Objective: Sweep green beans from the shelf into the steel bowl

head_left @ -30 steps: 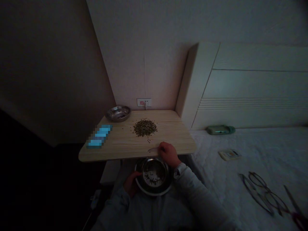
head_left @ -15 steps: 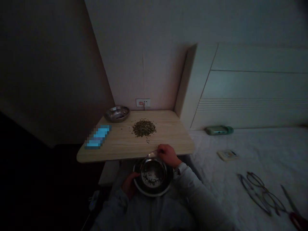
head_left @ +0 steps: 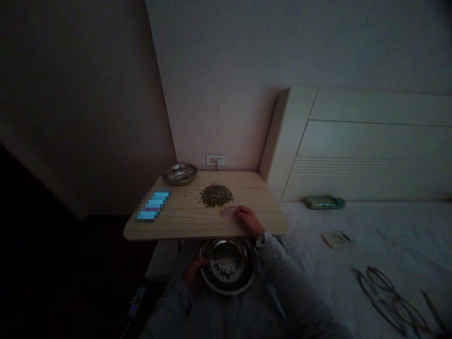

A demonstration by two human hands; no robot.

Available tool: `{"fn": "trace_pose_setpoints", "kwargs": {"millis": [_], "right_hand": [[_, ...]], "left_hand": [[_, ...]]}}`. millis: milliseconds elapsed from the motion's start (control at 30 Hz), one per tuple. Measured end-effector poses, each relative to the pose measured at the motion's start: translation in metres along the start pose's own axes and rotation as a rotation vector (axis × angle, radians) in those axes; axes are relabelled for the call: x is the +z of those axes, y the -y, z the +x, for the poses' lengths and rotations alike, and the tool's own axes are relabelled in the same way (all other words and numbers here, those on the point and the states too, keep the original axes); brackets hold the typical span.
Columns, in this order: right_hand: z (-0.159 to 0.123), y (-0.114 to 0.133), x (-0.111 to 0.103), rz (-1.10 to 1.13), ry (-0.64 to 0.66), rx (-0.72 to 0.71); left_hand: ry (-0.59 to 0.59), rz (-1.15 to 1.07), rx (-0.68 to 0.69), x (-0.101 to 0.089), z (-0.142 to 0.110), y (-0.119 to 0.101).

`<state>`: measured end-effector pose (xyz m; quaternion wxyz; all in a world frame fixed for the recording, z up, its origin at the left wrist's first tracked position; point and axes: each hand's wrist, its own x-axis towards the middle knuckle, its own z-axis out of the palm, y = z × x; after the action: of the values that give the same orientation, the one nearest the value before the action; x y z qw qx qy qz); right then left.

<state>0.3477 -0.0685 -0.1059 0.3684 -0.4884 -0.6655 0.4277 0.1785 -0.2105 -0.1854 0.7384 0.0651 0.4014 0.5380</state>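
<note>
My left hand (head_left: 193, 278) grips the rim of a steel bowl (head_left: 227, 266) held below the front edge of a small wooden table (head_left: 183, 219); a few dark seeds lie in its bottom. My right hand (head_left: 248, 219) rests on the tabletop, fingers closed on a small pale spoon-like scoop (head_left: 228, 211) that points left. The scoop lies just in front of a heap of small greenish seeds (head_left: 216, 195) in the middle of the table.
A second steel dish (head_left: 180, 173) stands at the table's back left, a lit phone (head_left: 153, 204) at its left edge. A wall socket (head_left: 215, 160) is behind. On the bed to the right lie a green case (head_left: 324, 202), a small card (head_left: 338, 238) and glasses (head_left: 384, 293).
My right hand has moved with the scoop from over the bowl's rim forward onto the table, close to the seed heap. The bowl stays in my left hand.
</note>
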Motion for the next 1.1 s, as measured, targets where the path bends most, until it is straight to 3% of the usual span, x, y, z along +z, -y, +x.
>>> {"fn": "trace_pose_setpoints", "kwargs": {"millis": [300,567,1100], "right_hand": [[0.011,-0.011,0.006,-0.016,-0.169,-0.030],[0.009,-0.014,0.009,-0.184,-0.306,-0.028],[0.007,-0.015,0.010,-0.383,-0.228,-0.042]], "left_hand": [[-0.065,0.060,-0.036,0.012,-0.006,-0.006],[-0.117,0.107,-0.015,0.004,0.000,-0.003],[-0.127,0.107,0.020,0.018,-0.007,-0.006]]}}
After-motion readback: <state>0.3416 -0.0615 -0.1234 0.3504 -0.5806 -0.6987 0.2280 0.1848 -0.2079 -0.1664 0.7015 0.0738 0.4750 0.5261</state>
